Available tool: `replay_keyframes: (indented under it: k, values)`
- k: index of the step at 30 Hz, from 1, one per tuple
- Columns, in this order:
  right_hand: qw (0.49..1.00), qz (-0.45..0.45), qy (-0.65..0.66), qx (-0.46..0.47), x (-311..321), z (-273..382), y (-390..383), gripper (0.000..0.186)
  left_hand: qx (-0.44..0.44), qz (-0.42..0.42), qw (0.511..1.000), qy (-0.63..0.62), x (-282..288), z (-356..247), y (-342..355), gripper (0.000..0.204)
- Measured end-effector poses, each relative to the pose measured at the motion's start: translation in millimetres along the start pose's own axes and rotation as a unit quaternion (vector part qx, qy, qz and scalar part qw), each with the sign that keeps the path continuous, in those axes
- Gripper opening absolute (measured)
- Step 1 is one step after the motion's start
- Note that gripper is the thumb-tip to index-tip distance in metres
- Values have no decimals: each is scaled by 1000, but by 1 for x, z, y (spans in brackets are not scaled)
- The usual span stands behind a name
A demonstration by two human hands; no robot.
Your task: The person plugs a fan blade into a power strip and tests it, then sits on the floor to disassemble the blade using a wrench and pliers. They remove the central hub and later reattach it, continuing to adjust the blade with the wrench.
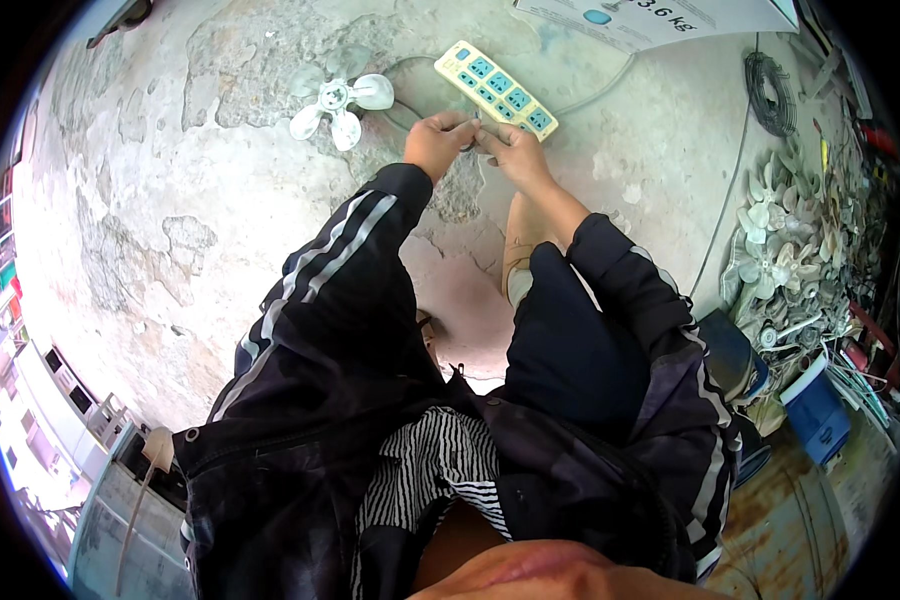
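My left hand (437, 142) and my right hand (516, 156) meet fingertip to fingertip above the floor, both closed in a pinch. Between them is something small and dark that I cannot make out. Just beyond my fingers lies a cream power strip (498, 92) with rows of blue sockets, set at a slant. Left of it, a small fan (335, 97) with pale translucent blades rests on the concrete. A grey cable (402, 112) curves from beside the fan toward my hands, where its end is hidden.
Cracked concrete floor (300, 190) surrounds my hands. A printed white carton (660, 18) stands at the far right, near a coil of dark wire (770, 95). Along the right edge lie a heap of fan blades (775, 245) and a blue container (816, 408).
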State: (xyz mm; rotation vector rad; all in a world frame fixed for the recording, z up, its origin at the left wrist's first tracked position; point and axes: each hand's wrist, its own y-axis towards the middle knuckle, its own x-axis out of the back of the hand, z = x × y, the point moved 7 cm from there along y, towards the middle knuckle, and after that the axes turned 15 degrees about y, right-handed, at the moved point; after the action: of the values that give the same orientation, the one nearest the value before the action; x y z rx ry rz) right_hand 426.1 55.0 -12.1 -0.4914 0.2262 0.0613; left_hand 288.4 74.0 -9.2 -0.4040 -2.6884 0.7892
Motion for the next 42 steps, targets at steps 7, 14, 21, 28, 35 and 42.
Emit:
replay_keyframes:
  k: [7,14,21,28,35,42]
  values:
    - [983,-77,162,-48,0,-19,-12,24,13,-6,1000,14,-9,-2,-5,22]
    - [953,-105,283,-27,-4,-15,-15,22,15,36,998,-53,-21,0,4,21]
    - [950,-138,278,-13,5,-10,-8,19,-4,11,996,-92,-16,-11,8,22]
    - [966,-115,228,-27,14,-4,5,17,4,45,993,-106,-27,-7,24,27]
    - [960,-166,214,-70,25,-4,7,14,15,63,998,9,-23,-11,29,40]
    - [935,-138,319,-73,34,-18,15,14,-10,84,991,101,-21,-26,29,43]
